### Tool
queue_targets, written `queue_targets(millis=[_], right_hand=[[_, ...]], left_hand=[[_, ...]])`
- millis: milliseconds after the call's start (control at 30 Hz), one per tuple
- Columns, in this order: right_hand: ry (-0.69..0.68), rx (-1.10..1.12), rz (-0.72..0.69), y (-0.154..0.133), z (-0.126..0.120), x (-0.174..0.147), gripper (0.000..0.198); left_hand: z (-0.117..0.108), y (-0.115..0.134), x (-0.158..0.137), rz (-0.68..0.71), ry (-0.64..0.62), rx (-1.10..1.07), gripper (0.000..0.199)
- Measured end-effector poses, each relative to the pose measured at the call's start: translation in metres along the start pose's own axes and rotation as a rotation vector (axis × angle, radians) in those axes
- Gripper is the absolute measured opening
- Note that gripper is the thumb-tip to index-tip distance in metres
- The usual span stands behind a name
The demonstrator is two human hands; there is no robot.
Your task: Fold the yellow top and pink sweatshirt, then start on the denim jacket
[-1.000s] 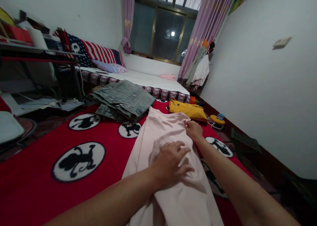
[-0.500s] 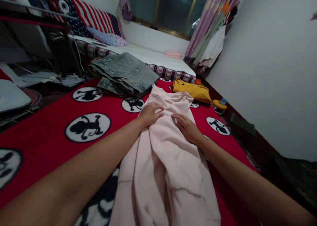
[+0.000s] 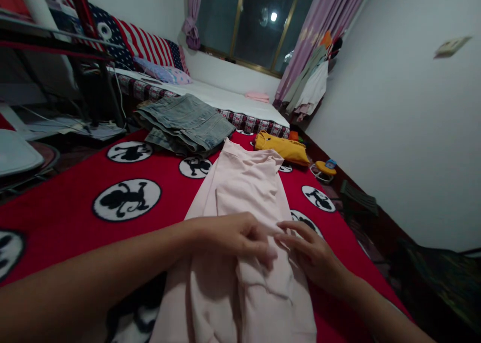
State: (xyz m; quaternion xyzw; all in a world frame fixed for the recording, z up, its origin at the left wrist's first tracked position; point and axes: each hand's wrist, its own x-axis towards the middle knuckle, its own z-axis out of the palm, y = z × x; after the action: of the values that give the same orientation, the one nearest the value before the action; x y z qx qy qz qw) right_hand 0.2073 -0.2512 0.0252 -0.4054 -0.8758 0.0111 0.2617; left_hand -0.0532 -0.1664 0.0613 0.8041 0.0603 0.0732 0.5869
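Pale pink trousers [image 3: 248,193] lie lengthwise in front of me, waist end away from me and creased, the legs running down toward the bottom edge. My left hand [image 3: 240,238] reaches across the middle of the trousers with its fingers bent loosely downward over the cloth; it grips no visible fold. Close beside it, my right hand [image 3: 315,258] is at the trousers' right edge, fingers stretched out toward the left hand. The fingertips of the two hands are near each other, and whether they touch I cannot tell.
Under the trousers spreads a red blanket [image 3: 67,203] with monkey circles. Folded denim [image 3: 188,122] lies at the far left, a rolled yellow garment [image 3: 281,147] at the far right. Beyond stands a bed [image 3: 225,97]. A cluttered desk [image 3: 56,47] is left; a yellow stool [image 3: 325,168] stands right.
Both hands have moved down the trousers toward me, from near the waist to the middle. My left hand has also shifted right, nearer the right hand. The view has shifted slightly.
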Motion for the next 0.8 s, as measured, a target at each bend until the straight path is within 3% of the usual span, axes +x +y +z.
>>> queue_targets(millis=[67,133,200,300,367,467,600,800], right_hand=[[-0.054,-0.072,-0.017,0.002,-0.005,-0.014,0.050],[-0.103,-0.144,-0.035,0.003,-0.010,-0.026,0.055],[-0.142,-0.205,-0.046,0.003,-0.016,-0.035,0.057],[-0.184,-0.257,-0.047,0.001,-0.020,-0.037,0.059],[-0.218,-0.252,-0.077,-0.003,-0.019,-0.029,0.058],[-0.305,-0.184,-0.149,-0.010,-0.012,-0.008,0.058],[-0.376,-0.113,-0.215,-0.012,0.005,0.012,0.053],[-0.321,-0.057,-0.262,-0.002,0.023,0.002,0.049]], left_hand=[[0.010,0.014,-0.022,-0.096,-0.161,-0.071,0.033],[0.007,0.021,-0.047,-0.128,-0.182,-0.097,0.030],[-0.005,0.019,-0.072,-0.141,-0.045,0.008,0.029],[-0.029,0.004,-0.105,-0.200,0.234,0.418,0.039],[-0.038,-0.008,-0.119,-0.251,0.263,0.644,0.054],[-0.039,-0.019,-0.127,-0.258,0.175,0.772,0.071],[-0.029,-0.017,-0.123,-0.158,0.068,0.770,0.079],[-0.020,-0.002,-0.136,-0.183,-0.055,0.677,0.081]])
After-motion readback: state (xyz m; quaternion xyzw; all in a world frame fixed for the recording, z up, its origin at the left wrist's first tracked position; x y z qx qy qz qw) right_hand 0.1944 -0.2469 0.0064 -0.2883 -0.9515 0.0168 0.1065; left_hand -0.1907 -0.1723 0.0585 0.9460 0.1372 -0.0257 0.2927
